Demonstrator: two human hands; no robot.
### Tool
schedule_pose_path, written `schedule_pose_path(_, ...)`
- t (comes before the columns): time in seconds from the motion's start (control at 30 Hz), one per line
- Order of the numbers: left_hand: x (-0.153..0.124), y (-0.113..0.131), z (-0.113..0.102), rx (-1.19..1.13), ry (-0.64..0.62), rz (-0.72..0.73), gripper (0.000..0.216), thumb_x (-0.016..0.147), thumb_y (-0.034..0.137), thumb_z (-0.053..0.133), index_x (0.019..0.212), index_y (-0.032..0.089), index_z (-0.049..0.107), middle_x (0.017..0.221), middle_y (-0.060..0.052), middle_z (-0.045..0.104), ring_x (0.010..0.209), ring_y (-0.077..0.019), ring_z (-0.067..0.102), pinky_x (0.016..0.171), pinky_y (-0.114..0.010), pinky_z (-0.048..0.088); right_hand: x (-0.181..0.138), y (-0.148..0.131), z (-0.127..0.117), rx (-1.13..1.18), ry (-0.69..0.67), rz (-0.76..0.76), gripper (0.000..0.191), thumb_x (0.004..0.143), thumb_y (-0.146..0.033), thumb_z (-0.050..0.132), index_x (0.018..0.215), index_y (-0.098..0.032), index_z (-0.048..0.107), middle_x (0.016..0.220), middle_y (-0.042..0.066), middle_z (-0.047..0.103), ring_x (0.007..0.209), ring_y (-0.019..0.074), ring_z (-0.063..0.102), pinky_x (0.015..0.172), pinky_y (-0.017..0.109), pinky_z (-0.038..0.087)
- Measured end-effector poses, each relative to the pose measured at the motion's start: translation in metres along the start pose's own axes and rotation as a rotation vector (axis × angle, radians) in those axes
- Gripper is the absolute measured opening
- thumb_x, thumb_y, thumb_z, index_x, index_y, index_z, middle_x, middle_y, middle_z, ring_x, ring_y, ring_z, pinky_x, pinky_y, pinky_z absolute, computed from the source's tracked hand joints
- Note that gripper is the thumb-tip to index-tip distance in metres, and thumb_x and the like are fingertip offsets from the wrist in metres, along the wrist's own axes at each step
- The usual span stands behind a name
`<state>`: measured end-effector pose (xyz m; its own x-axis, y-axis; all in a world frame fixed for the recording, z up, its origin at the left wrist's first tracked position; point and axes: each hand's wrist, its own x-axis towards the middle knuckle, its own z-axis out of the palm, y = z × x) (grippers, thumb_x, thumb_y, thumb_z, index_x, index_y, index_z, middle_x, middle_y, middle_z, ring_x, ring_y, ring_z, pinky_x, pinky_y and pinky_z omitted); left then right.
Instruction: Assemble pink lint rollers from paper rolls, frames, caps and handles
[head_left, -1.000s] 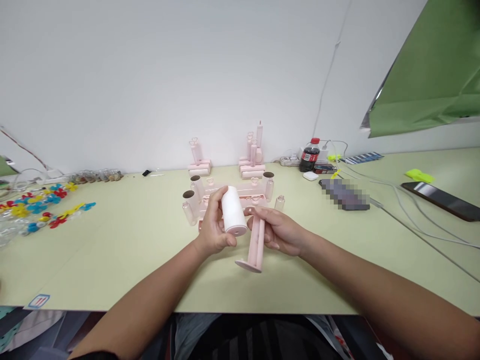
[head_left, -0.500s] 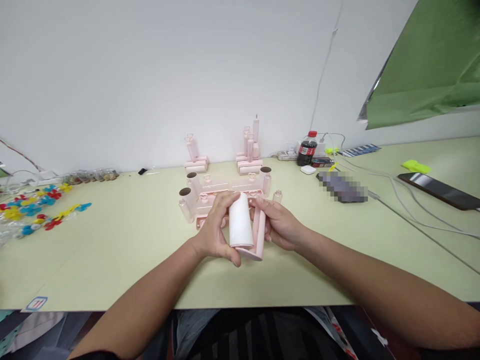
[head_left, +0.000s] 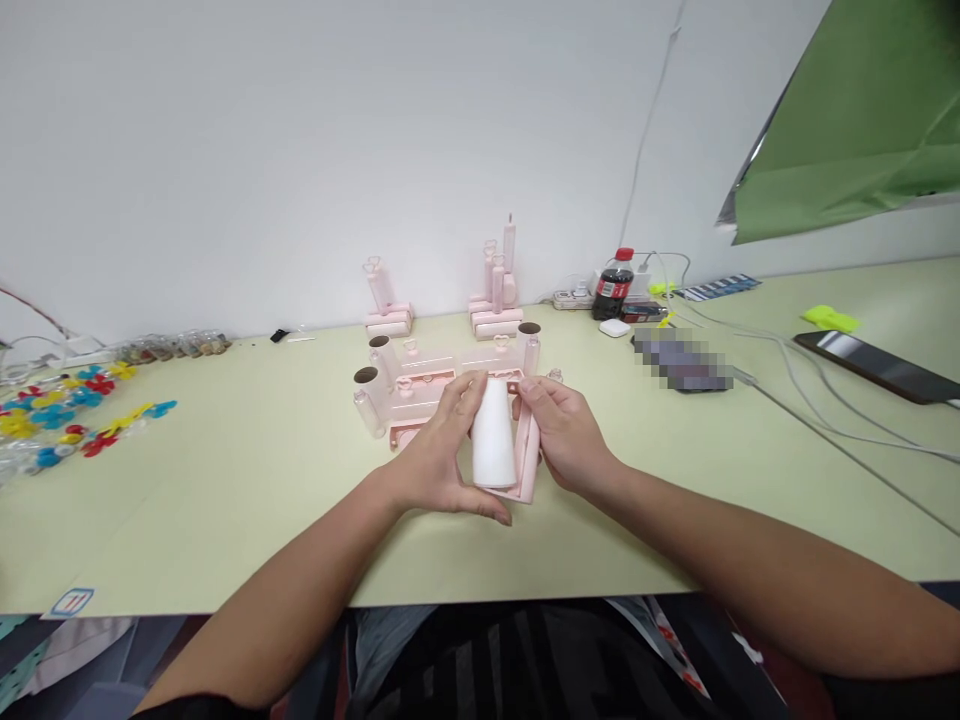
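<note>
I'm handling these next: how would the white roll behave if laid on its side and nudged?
The white roll would probably roll, given its rounded sides. It seems fairly stiff, as its outline shows no dent in the left hand. Its weight is hard to judge.

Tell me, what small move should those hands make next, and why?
Perhaps the left hand should ease the white roll gently toward the pink frame, with the right hand steadying it: the roll lies alongside the frame's long bar, the frame's inner side shows between them, and I can't tell whether it's seated.
</note>
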<state>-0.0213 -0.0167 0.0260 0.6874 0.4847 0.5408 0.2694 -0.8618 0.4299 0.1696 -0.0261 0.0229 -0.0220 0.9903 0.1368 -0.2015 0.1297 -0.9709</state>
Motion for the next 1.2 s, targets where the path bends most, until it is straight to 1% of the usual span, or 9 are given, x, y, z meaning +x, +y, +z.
schedule_pose_path(0.2,0.0,0.005,0.001,0.014,-0.04,-0.061,0.139,0.054,0.057,0.085,0.155,0.028,-0.006,0.154,-0.02,0.016,0.144,-0.0437,0.013,0.114,-0.065,0.018,-0.001,0.004,0.001,-0.02,0.005,-0.027,0.039,0.086,-0.055,0.06,0.067,-0.022,0.051,0.055,-0.003,0.047,0.047,0.0118,0.044,0.04,0.023,0.036)
schedule_pose_path(0.3,-0.002,0.005,0.002,-0.079,-0.051,-0.113,0.137,0.057,0.053,0.085,0.155,0.03,-0.008,0.159,-0.017,0.011,0.146,-0.0426,0.01,0.115,-0.062,0.019,-0.002,0.001,0.0,-0.072,0.016,-0.063,0.038,0.088,-0.056,0.056,0.071,-0.022,0.054,0.056,-0.003,0.046,0.047,0.0117,0.042,0.043,0.023,0.036)
schedule_pose_path(0.37,-0.003,0.006,0.004,-0.186,-0.063,-0.163,0.136,0.059,0.051,0.085,0.154,0.031,-0.011,0.161,-0.015,0.007,0.147,-0.0416,0.01,0.116,-0.06,0.02,-0.002,-0.004,0.0,-0.148,0.033,-0.14,0.038,0.089,-0.056,0.054,0.074,-0.021,0.056,0.062,-0.002,0.05,0.053,0.0124,0.046,0.049,0.024,0.04)
schedule_pose_path(0.47,-0.003,0.009,0.008,-0.341,-0.075,-0.232,0.135,0.062,0.048,0.084,0.153,0.031,-0.014,0.162,-0.014,0.007,0.146,-0.0396,0.018,0.114,-0.056,0.028,-0.002,-0.01,0.0,-0.259,0.054,-0.284,0.038,0.09,-0.054,0.053,0.075,-0.019,0.058,0.07,0.001,0.056,0.069,0.0157,0.053,0.062,0.026,0.045)
schedule_pose_path(0.6,-0.003,0.015,0.011,-0.453,-0.063,-0.322,0.133,0.065,0.042,0.084,0.152,0.034,-0.016,0.163,-0.012,0.005,0.144,-0.0371,0.026,0.108,-0.048,0.04,0.0,-0.01,0.0,-0.305,0.039,-0.33,0.038,0.091,-0.053,0.051,0.08,-0.018,0.062,0.076,0.002,0.061,0.075,0.0169,0.056,0.067,0.027,0.045)
schedule_pose_path(0.87,-0.002,0.018,0.008,-0.627,-0.083,-0.4,0.135,0.065,0.037,0.086,0.149,0.041,-0.019,0.164,-0.007,0.0,0.146,-0.034,0.022,0.113,-0.05,0.033,0.001,-0.008,-0.001,-0.321,0.039,-0.38,0.037,0.093,-0.052,0.051,0.085,-0.018,0.063,0.076,0.002,0.064,0.078,0.0182,0.059,0.07,0.029,0.047)
schedule_pose_path(1.0,0.0,0.021,0.01,-0.807,-0.027,-0.373,0.124,0.07,0.044,0.08,0.152,0.037,-0.012,0.164,-0.007,0.005,0.149,-0.0317,0.015,0.116,-0.048,0.027,-0.001,-0.008,-0.001,-0.352,0.038,-0.429,0.033,0.094,-0.048,0.05,0.087,-0.019,0.064,0.08,0.003,0.066,0.083,0.0193,0.061,0.074,0.029,0.048)
schedule_pose_path(1.13,0.003,0.026,0.019,-0.855,0.104,-0.483,0.117,0.072,0.039,0.079,0.154,0.035,-0.004,0.161,-0.01,0.016,0.144,-0.032,0.028,0.111,-0.045,0.036,-0.001,-0.004,0.0,-0.375,0.03,-0.46,0.031,0.095,-0.046,0.049,0.095,-0.019,0.064,0.089,0.005,0.069,0.085,0.0193,0.062,0.076,0.03,0.048)
schedule_pose_path(1.2,0.005,0.027,0.023,-0.846,0.181,-0.55,0.113,0.07,0.035,0.081,0.154,0.033,0.005,0.157,-0.01,0.025,0.137,-0.0317,0.037,0.103,-0.041,0.043,0.001,-0.001,-0.001,-0.384,0.033,-0.444,0.031,0.095,-0.046,0.049,0.094,-0.019,0.064,0.089,0.005,0.069,0.085,0.0194,0.062,0.075,0.03,0.049)
